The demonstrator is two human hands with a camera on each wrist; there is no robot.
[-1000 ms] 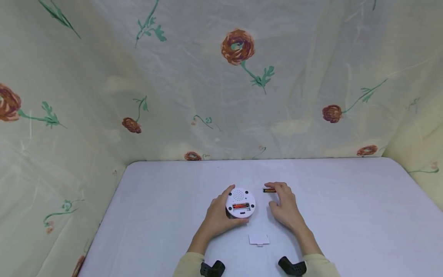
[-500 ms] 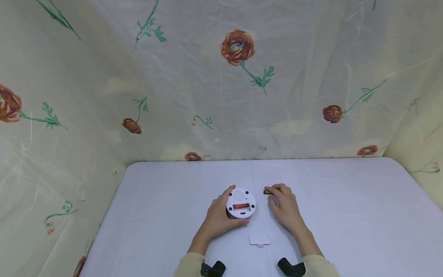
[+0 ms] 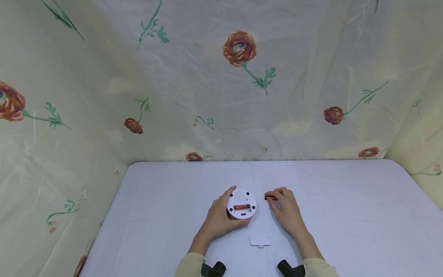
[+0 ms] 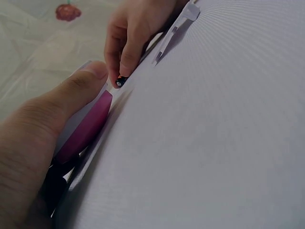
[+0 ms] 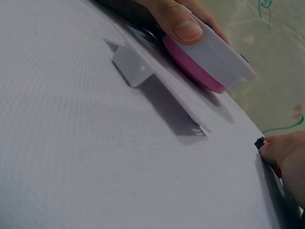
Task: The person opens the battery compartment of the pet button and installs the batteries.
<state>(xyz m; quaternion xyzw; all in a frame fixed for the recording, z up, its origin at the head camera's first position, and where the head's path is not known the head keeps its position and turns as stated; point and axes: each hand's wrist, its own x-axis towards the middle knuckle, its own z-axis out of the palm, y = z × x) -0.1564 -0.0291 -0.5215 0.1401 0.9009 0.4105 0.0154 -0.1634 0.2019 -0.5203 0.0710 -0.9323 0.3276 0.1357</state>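
A round white device (image 3: 238, 196) with speaker holes and small dark feet lies with its battery compartment facing up. One red battery (image 3: 241, 207) sits in that compartment, with a pale slot showing beside it. My left hand (image 3: 217, 214) grips the device from its left side, thumb along the near edge; a pink band (image 5: 195, 70) shows on its underside in the right wrist view. To the right of it, my right hand (image 3: 288, 212) pinches a black and gold battery (image 3: 268, 197) between thumb and fingers, close over the table. Its end (image 4: 119, 82) pokes out in the left wrist view.
A white battery cover (image 3: 260, 241) with a small tab lies on the white tabletop (image 3: 166, 215) between my forearms. Floral sheeting (image 3: 277, 127) hangs behind the table and at its sides. Black wrist cameras (image 3: 213, 269) sit at both cuffs.
My right thumb and fingers have closed round the black and gold battery and drawn it slightly nearer to me. The left hand and the device have stayed in place.
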